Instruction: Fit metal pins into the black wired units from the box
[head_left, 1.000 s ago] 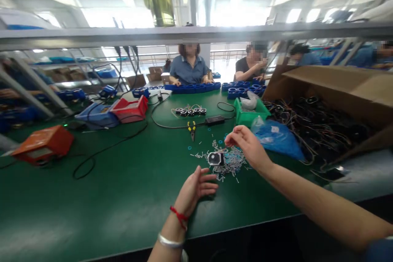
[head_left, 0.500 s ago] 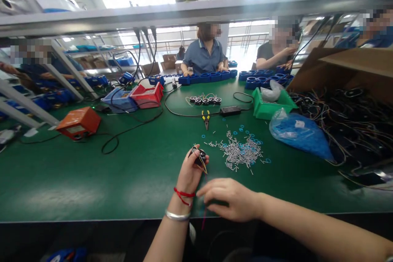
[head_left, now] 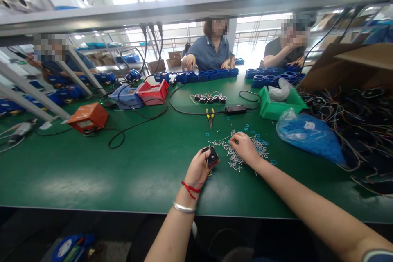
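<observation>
My left hand (head_left: pixel 200 166) is closed round a small black fan-like part (head_left: pixel 211 155) with thin wires hanging from it, held just above the green table (head_left: pixel 92 172). My right hand (head_left: pixel 245 148) rests fingers-down on a heap of small metal pins (head_left: pixel 239 153) mixed with several blue rings, fingertips pinched at the pile's left side. What the fingers grip is too small to see.
Beyond the pile lie yellow-handled pliers (head_left: pixel 210 115), a black power adapter (head_left: pixel 235 109) with cable, a row of small black parts (head_left: pixel 210 99), a green bin (head_left: pixel 278 106) and a blue plastic bag (head_left: pixel 310 135). A cardboard box of wired parts (head_left: pixel 353 102) fills the right. An orange box (head_left: pixel 88 117) stands left. Co-workers sit opposite.
My right hand moved from near the table's front edge forward onto the pin pile. My left hand keeps hold of the black part, now a little further right.
</observation>
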Motion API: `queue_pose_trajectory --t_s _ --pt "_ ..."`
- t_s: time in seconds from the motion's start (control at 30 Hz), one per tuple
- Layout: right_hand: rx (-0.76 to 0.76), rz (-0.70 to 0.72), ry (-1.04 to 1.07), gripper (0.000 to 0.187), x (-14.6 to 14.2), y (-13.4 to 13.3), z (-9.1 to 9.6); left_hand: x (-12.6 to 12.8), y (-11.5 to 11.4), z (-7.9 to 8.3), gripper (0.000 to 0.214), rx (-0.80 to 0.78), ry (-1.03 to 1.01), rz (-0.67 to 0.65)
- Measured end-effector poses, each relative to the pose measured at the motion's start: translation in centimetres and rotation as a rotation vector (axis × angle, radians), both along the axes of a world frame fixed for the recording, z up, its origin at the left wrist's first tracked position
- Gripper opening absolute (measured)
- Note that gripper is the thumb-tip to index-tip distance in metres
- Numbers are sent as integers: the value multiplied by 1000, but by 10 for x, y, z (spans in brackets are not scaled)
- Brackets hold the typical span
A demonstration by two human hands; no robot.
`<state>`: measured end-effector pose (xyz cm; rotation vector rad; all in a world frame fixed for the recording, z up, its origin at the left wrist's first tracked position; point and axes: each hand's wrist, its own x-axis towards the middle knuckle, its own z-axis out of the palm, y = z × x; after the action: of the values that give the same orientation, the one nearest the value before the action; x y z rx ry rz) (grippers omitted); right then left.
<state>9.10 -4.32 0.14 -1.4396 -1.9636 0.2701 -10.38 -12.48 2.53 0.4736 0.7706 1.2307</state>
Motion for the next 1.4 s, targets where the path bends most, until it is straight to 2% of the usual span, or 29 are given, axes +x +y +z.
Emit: queue_pose_trajectory --t_s 0.07,0.2,0.3,0.4,0.67,0.77,0.97,1.13,1.3,1.4 --pt "-16 83 79 12 -7 -15 18 1 1 -2 26 1 -7 -1" --pt "-75 359 151 9 -26 -46 53 4 4 -2 27 32 -34 -11" --pt "-78 400 152 7 -38 -58 63 6 5 -3 34 43 -31 10" --pt "-78 375 146 7 -43 -59 65 7 5 -3 45 58 -13 36" --pt "-88 332 139 6 -39 -58 66 7 0 3 68 81 -19 -2" --pt "-83 321 171 7 -39 -59 66 9 -1 3 74 138 15 -6" --pt "-105 359 126 7 -39 -57 64 9 -2 -2 82 188 121 -12" --pt "-105 347 88 7 -39 -59 63 8 -1 -2 78 231 122 1" --pt "-133 341 127 6 -40 -59 61 9 -1 2 51 204 119 43" --pt "-191 371 251 10 -41 -57 59 10 -2 3 41 176 134 66"
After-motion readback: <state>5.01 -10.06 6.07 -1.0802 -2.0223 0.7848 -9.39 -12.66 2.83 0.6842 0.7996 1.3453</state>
